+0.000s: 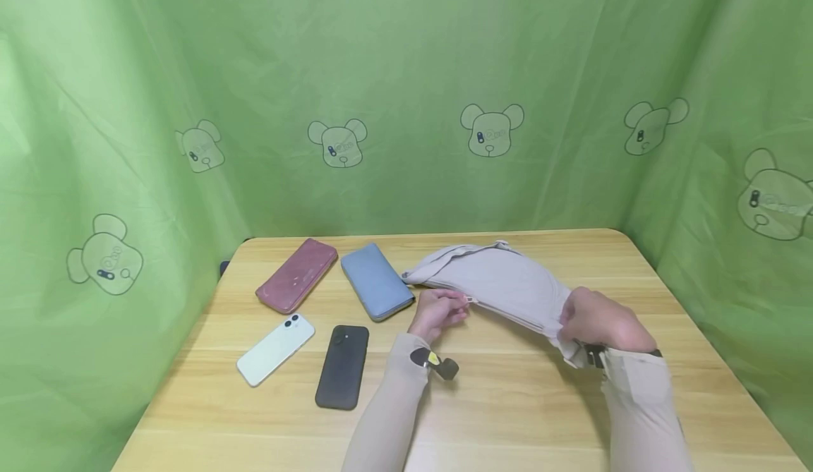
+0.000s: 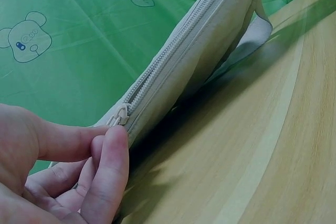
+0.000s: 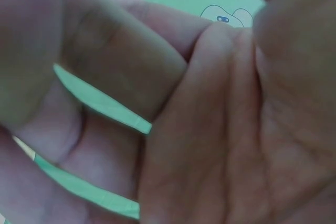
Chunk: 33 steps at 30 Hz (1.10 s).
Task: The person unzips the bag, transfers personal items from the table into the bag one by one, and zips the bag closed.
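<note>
A pale beige crescent-shaped sling bag (image 1: pixel 502 278) is held with its zipper edge facing me. My left hand (image 1: pixel 440 311) pinches the zipper pull (image 2: pixel 119 115) between thumb and forefinger, near the bag's left part. Beside the slider, a narrow dark gap shows between the rows of zipper teeth (image 2: pixel 152 80). At the bag's right end, my right hand (image 1: pixel 603 320) grips the fabric with curled fingers. The right wrist view is filled by the curled fingers and palm (image 3: pixel 199 129), and the bag cannot be made out there.
Left of the bag lie a blue wallet (image 1: pixel 376 281) and a dark red wallet (image 1: pixel 297 274). In front of them are a white phone (image 1: pixel 276 351) and a black phone (image 1: pixel 342 367). All rest on a wooden table (image 1: pixel 508 422), with green curtains (image 1: pixel 406 197) around its back and sides.
</note>
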Available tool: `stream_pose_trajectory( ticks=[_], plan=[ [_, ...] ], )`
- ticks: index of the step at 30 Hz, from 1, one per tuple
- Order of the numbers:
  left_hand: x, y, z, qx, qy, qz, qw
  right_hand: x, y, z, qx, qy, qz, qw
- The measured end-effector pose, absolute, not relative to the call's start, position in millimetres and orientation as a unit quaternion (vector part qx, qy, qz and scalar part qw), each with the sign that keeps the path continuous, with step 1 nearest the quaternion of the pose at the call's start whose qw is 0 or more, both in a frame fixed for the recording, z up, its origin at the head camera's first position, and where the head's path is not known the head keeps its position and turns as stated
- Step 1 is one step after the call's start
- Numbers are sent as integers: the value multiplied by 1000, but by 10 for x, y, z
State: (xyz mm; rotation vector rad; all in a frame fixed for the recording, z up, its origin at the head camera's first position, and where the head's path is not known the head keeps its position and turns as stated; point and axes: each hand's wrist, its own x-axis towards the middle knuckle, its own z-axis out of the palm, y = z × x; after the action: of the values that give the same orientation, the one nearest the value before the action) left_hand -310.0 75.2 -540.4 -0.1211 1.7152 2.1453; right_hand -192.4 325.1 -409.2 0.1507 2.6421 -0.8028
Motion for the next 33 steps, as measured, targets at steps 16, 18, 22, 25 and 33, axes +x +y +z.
stream_pose_trajectory(
  ticks=[16,18,22,25,33],
  plan=[
    [-3093,762,-5419,-48,611,764,203,-1911,3283,-4116,49,939,-286,184],
    [-3099,747,-5426,-45,611,764,203,-1902,3292,-4116,51,939,-287,183],
    [-3119,705,-5448,-46,610,766,198,-1881,3310,-4109,57,937,-293,182],
    [-3131,684,-5447,-47,610,766,195,-1874,3314,-4097,58,937,-293,180],
    [-3134,682,-5421,-45,605,771,194,-1889,3328,-4068,62,933,-299,189]
  ],
)
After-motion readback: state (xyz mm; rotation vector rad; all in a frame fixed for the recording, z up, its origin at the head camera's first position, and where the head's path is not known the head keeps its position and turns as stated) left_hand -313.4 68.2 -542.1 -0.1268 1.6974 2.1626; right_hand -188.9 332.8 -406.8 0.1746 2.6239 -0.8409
